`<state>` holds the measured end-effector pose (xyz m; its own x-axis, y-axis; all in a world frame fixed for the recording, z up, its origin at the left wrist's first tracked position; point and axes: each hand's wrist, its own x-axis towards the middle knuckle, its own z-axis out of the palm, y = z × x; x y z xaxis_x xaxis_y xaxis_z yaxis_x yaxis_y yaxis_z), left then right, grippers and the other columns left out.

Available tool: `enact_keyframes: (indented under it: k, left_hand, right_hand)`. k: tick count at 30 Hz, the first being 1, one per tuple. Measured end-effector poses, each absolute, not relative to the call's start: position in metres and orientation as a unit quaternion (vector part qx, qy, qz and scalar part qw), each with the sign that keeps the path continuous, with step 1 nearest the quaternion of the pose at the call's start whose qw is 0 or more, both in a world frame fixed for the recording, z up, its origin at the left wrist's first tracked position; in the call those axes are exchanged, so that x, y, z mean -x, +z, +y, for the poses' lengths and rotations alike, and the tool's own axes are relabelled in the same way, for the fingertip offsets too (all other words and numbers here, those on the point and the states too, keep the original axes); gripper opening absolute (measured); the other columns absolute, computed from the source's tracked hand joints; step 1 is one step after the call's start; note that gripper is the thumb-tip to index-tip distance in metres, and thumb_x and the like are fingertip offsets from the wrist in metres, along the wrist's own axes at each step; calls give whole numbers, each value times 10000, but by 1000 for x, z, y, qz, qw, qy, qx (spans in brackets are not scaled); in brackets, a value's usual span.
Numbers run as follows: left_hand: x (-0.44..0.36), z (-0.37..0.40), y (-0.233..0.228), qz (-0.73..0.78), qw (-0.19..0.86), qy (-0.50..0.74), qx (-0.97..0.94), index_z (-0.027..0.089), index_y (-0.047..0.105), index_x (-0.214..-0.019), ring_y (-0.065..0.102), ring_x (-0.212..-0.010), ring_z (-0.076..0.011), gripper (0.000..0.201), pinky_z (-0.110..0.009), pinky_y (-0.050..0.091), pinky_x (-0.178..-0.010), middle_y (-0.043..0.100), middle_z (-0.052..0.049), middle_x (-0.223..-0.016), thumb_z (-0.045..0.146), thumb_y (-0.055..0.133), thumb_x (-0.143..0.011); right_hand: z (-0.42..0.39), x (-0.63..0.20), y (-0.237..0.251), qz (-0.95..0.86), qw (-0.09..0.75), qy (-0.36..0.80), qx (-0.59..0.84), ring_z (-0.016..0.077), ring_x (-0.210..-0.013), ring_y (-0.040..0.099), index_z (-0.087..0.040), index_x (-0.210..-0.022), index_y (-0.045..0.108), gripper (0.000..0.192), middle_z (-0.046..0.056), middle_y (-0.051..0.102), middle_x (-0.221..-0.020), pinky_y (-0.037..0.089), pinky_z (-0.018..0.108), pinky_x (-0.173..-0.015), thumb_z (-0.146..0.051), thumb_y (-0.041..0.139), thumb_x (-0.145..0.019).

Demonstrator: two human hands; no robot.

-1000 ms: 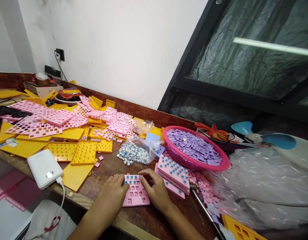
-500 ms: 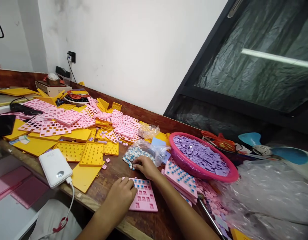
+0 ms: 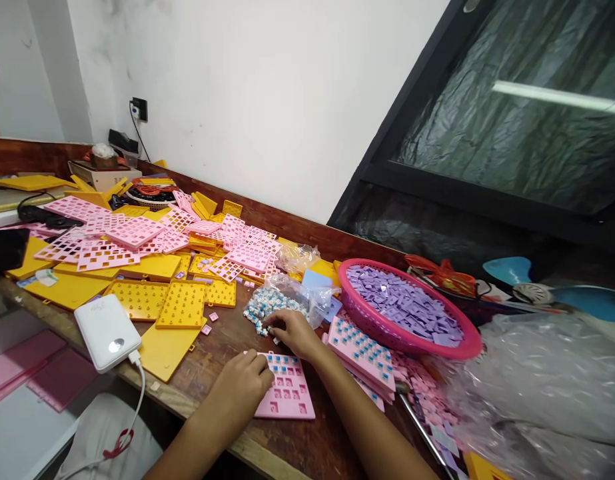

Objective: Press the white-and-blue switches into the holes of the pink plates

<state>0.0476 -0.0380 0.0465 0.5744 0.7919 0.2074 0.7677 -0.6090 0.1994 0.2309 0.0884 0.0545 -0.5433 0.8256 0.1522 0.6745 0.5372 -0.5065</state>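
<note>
A pink grid board (image 3: 290,407) lies on the table before me, with small blue-and-white pieces (image 3: 277,363) seated in its upper rows and bare square pockets lower down. My left hand (image 3: 246,383) is closed over the board's left side, fingers curled at its upper left. Beyond the board is a loose pile of blue-and-white pieces (image 3: 260,307), partly on a clear plastic bag (image 3: 314,300). At the pile's near edge my right hand (image 3: 293,333) has thumb and fingertips drawn together; whatever is between them is too small to make out.
Right of the board stand stacked pink boards (image 3: 360,357) filled with blue pieces, and a pink basket (image 3: 360,317) of purple tiles. Yellow trays (image 3: 182,303) and pink grids (image 3: 137,233) cover the left and back. A white power bank (image 3: 107,333) with a cable lies near the front edge.
My right hand stays at the near edge of the pile with its fingertips shifting only slightly. The left hand remains on the pink board. The camera view has shifted a little.
</note>
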Motion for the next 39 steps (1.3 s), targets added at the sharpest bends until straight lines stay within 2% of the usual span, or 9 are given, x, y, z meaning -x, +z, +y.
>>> enact_keyframes:
  k: [4, 8, 15, 21, 26, 30, 36, 39]
  left_hand:
    - [-49, -40, 48, 460, 43, 130, -877, 178, 670, -983, 594, -1005, -237, 100, -349, 507, -828, 656, -81, -1087, 165, 570, -984]
    - [-47, -40, 48, 449, 60, 143, -880, 188, 649, -1038, 589, -998, -248, 129, -369, 497, -830, 668, -77, -1082, 164, 529, -1001]
    - [-43, -38, 39, 445, 96, 188, -870, 221, 641, -1078, 577, -1012, -235, 159, -347, 463, -825, 679, -54, -1069, 198, 491, -1029]
    - [-53, -43, 49, 466, 63, 119, -874, 205, 643, -1089, 583, -1021, -272, 192, -406, 444, -872, 685, -87, -1085, 152, 480, -1004]
    - [-57, -44, 54, 474, 71, 94, -872, 193, 631, -1068, 573, -1025, -288, 177, -432, 438, -887, 672, -84, -1093, 147, 473, -1002]
    - [-54, -42, 47, 474, 75, 101, -871, 196, 618, -1086, 564, -1010, -287, 182, -422, 442, -871, 650, -82, -1086, 125, 482, -989]
    - [-53, -41, 49, 488, 124, 119, -856, 202, 610, -1040, 572, -998, -260, 191, -389, 447, -867, 659, -70, -1075, 94, 462, -987]
    - [-56, -44, 61, 504, 118, 90, -851, 186, 611, -1044, 581, -1003, -270, 216, -382, 457, -846, 671, -92, -1085, 65, 447, -972]
  right_hand:
    - [75, -236, 63, -860, 233, 186, 414, 191, -888, 675, -193, -941, 766, 254, 31, 747, -926, 497, 298, -809, -30, 659, -778]
    - [48, -252, 73, -847, 264, 226, 402, 196, -879, 680, -179, -981, 740, 167, 59, 741, -965, 523, 298, -772, -119, 680, -837]
    - [-2, -278, 76, -806, 245, 284, 459, 214, -914, 704, -198, -1064, 720, 170, 68, 763, -1028, 554, 325, -817, -278, 603, -969]
    - [-9, -284, 58, -856, 203, 185, 439, 223, -941, 692, -192, -1064, 732, 175, 88, 755, -1010, 539, 347, -856, -252, 585, -991]
    - [-7, -285, 49, -865, 239, 171, 406, 204, -936, 684, -182, -1032, 714, 144, 83, 745, -1017, 533, 322, -841, -224, 580, -999]
    - [-6, -284, 46, -865, 254, 150, 405, 209, -874, 670, -180, -996, 733, 129, 73, 741, -930, 521, 326, -793, -193, 606, -976]
    - [-6, -284, 48, -844, 264, 216, 415, 202, -903, 692, -199, -1031, 764, 160, 74, 756, -976, 537, 323, -830, -172, 627, -952]
    - [-4, -284, 47, -824, 274, 245, 432, 203, -906, 702, -204, -1043, 764, 151, 70, 764, -995, 544, 324, -839, -190, 657, -937]
